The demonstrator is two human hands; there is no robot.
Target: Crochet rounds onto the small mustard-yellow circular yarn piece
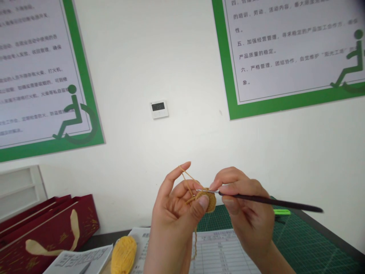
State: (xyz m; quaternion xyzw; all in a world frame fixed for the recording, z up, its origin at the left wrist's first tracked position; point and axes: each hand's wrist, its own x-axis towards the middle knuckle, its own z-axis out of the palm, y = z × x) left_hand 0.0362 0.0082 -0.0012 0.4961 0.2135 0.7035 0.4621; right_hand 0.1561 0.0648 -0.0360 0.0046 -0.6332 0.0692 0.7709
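My left hand (175,207) is raised in front of the wall and pinches a small round yellow crochet piece (210,201) between thumb and fingers. Yellow yarn (186,179) runs up over its lifted index finger. My right hand (245,205) grips a dark crochet hook (270,201) whose metal tip lies across the top of the piece; the handle points right. A strand hangs down toward a yellow yarn ball (123,254) on the table below.
A green cutting mat (302,243) covers the table's right part, with printed sheets (216,253) on it. Dark red gift boxes (48,232) stand at the left. Two green-framed posters (42,76) and a small wall thermostat (159,109) hang on the white wall.
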